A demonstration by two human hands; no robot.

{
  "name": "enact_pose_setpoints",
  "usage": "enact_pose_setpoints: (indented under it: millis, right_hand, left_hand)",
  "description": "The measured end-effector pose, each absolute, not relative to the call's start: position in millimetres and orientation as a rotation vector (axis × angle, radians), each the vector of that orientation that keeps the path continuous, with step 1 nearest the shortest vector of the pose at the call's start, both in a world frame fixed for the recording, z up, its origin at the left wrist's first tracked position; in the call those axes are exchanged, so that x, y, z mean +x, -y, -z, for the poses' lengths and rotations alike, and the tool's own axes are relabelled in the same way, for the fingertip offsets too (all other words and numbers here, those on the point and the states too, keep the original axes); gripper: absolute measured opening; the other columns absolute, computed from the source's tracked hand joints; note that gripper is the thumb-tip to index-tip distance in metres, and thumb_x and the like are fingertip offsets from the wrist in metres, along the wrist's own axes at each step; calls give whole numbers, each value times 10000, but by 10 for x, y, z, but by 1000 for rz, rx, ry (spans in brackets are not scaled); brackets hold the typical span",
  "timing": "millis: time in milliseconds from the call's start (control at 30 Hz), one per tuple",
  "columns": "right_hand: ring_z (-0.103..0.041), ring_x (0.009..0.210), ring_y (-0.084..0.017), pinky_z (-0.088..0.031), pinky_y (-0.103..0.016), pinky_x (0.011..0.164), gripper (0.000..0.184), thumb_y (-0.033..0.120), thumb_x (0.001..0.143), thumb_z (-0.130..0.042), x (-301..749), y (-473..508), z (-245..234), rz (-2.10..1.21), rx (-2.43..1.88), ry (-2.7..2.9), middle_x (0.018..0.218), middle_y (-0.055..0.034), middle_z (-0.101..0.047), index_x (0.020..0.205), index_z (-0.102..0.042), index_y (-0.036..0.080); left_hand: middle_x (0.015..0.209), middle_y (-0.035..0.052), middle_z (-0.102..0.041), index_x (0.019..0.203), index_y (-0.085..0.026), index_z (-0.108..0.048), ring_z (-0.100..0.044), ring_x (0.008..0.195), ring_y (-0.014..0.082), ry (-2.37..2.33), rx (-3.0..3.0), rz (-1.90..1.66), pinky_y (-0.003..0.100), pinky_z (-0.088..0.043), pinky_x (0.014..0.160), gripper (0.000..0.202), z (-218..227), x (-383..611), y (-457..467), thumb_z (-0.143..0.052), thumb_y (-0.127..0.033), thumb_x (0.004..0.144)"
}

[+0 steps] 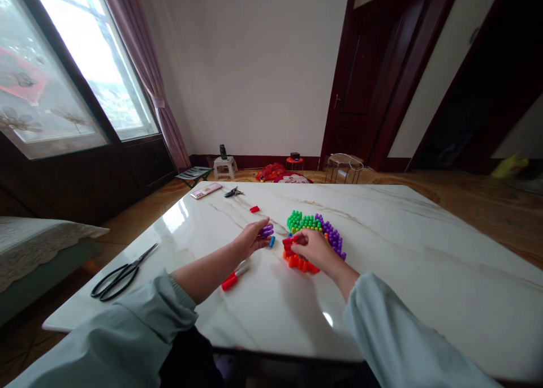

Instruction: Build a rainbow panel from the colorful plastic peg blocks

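My left hand (251, 240) is closed around a small purple beaded piece (267, 231). A little blue piece (272, 241) shows just beside its fingertips; whether it touches them I cannot tell. My right hand (313, 246) pinches a red piece (289, 244) at the near left side of a bumpy, beaded cluster. That cluster has green beads (303, 220) at the back, purple beads (333, 238) on the right and orange beads (303, 263) in front. My right hand hides its middle. Nearer me, a red piece (229, 281) lies beside a whitish piece (242, 269).
Long-handled black scissors (121, 275) lie on the left of the marble-patterned table (407, 297). Toward the far edge are a phone (206, 190), small black clippers (233, 192) and another red piece (254, 209). Stools stand on the floor beyond, including a white one (225, 166).
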State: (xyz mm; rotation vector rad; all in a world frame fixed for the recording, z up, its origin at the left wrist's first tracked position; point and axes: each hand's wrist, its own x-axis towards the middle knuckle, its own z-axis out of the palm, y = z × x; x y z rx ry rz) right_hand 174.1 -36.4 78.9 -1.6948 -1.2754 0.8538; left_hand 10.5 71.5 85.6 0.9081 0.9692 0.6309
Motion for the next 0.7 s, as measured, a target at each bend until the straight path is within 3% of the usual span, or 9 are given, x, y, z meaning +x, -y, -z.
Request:
enact_pose_setpoints:
  millis: [167,367,500,700]
  right_hand:
    - [-624,519,-124,-464,-215,534,176,94,644,-656,1553,288,-473,-797,-1865,1604,662,-29,-698,815,-670,128]
    - [-655,591,-108,-492,-194,583,277,53,711,-579,1434,185,-501,-702,-1756,1521,765,-23,-714,968,-642,138]
    - [-646,564,-103,-502,-203,569,181,163,796,-570,1471,221,-693,-659,-1733,1340,792,-33,-703,968,-621,138]
    - [-629,526,-111,-491,-203,496,178,231,801,-591,1480,263,-798,-731,-1624,1205,739,-25,-679,952,-615,140]
  left_hand:
    - [781,55,-648,923,-113,-611,-628,566,100,-942,954,-708,195,-545,533,137,-803,95,-731,-577,-220,844]
    - [809,82,-671,949,-106,-607,-670,637,132,-905,992,-690,225,-573,604,149,-785,76,-723,-581,-99,803]
    - [876,111,-688,969,-107,-582,-684,684,143,-837,1010,-665,233,-574,625,172,-763,81,-711,-614,-91,801]
    - [1025,136,-676,1052,-106,-590,-687,869,192,-648,1049,-557,304,-562,812,340,-752,104,-623,-720,-122,738]
